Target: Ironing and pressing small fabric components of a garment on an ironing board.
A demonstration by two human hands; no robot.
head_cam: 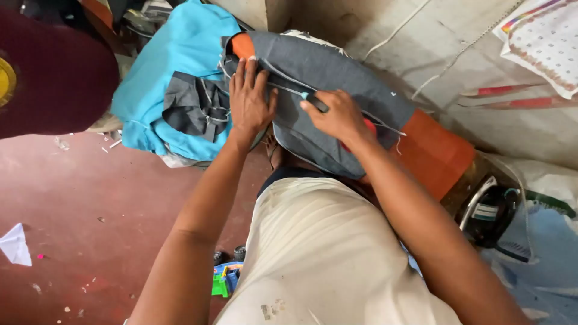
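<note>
While both hands [250, 99] press grey cloth [328, 84], red floor [78, 198] lies open leftward.

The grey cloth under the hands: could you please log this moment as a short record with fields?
left hand: left hand lies flat, palm down, on the grey cloth
right hand: right hand grips a small dark tool against the cloth
support: orange padded board beneath the cloth
beside: turquoise fabric at the left
floor: red floor

Orange pad [435, 151] carries grey cloth [325, 78]. Red floor [90, 198]: paper scrap [15, 244], green toy [221, 283], turquoise cloth [174, 66] heaped at edge.
</note>
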